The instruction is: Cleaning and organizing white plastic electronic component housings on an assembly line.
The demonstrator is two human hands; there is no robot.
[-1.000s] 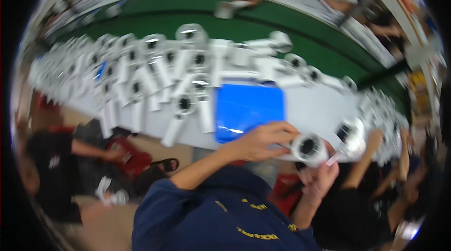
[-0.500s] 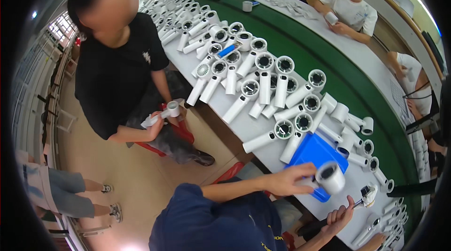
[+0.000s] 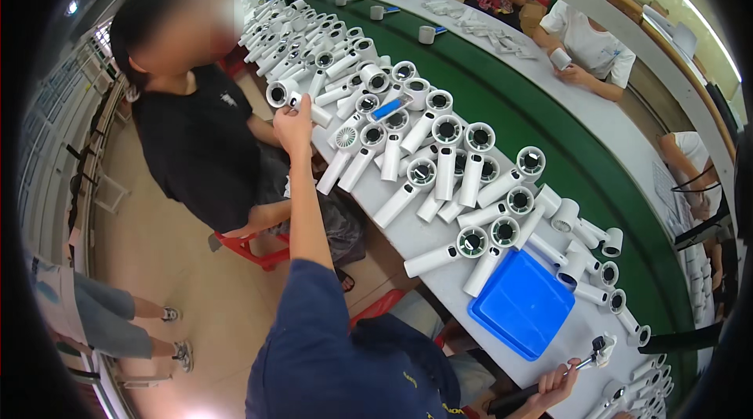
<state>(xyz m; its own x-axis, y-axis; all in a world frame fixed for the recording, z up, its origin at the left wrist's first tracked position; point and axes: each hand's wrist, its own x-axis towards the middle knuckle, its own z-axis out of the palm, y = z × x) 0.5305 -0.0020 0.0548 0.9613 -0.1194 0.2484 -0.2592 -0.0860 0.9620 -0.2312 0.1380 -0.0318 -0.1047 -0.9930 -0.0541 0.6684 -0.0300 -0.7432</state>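
Hands, two, bare. Left hand (image 3: 293, 127): stretching out toward the table's near edge, fingers closing around one white handheld fan (image 3: 278, 93), its round head pointing left, its handle running down to the right; whether it is touching the fans behind it cannot be told. Right hand (image 3: 554, 385): staying low near the table's right end, fingers wrapping a dark-handled tool (image 3: 582, 362) with a thin metal shaft. Just beyond the shaft, one small whitish piece (image 3: 605, 351) with a black part; whether the two are joining cannot be told.

Table (image 3: 576, 333), pale, running diagonally from upper left to lower right. Blue tray (image 3: 522, 305), one, shallow, lying near the near edge, toward the right end. White fans (image 3: 420, 174), many, lying close together from the far left end to the tray, some overlapping, most showing dark hubs; one showing a white grille (image 3: 346, 137). Blue-and-clear item (image 3: 390, 108), one, resting on the fans. Further fans (image 3: 649, 380), a group, lying at the right end.

Green belt (image 3: 502, 117), running along the far edge. Seated co-worker in black (image 3: 196, 145), at left, occupying a red stool (image 3: 271, 256). Co-worker in white (image 3: 588, 39), beyond the belt, holding a white cylindrical part (image 3: 560, 58).
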